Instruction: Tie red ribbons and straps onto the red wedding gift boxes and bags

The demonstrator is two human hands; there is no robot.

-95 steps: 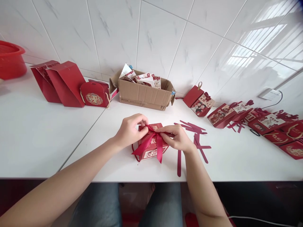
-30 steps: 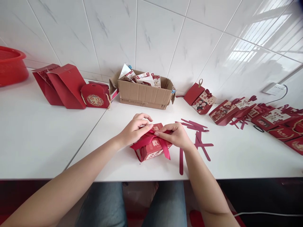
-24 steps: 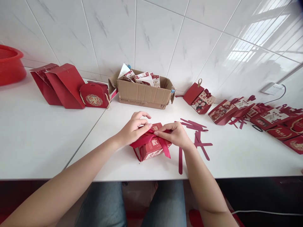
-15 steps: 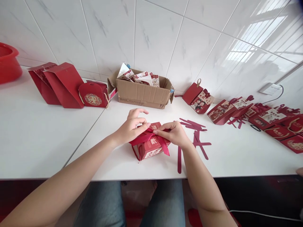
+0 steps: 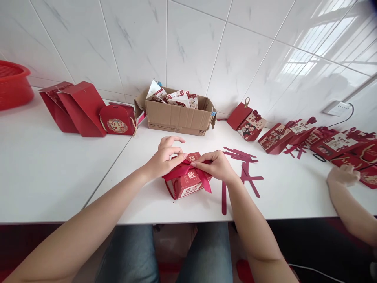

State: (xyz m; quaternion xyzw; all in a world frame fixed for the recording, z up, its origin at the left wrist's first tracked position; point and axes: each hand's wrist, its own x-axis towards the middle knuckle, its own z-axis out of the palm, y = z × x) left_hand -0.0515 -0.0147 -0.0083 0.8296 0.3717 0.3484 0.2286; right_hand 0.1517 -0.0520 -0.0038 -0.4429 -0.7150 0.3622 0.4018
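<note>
A small red gift box (image 5: 188, 181) with gold and white print lies on the white table before me, a twisted red cord at its left end. Across its top runs a glossy red ribbon (image 5: 204, 180) formed into a bow. My left hand (image 5: 166, 157) pinches the ribbon's left loop between thumb and index finger, the other fingers raised. From the right, my right hand (image 5: 216, 164) pinches the ribbon near the knot. Its fingers cover part of the bow.
A cardboard box (image 5: 176, 116) of folded printed cartons stands by the tiled wall. Larger red boxes (image 5: 85, 110) and a red basket (image 5: 14, 86) are left. Dark red strips (image 5: 250, 179) lie right, with finished-looking gift boxes (image 5: 338, 143) and another person's hand (image 5: 344, 175) beyond.
Another person's hand and forearm have come in over the table at the far right. My hands and the ribbon look nearly the same; the view has shifted slightly.
</note>
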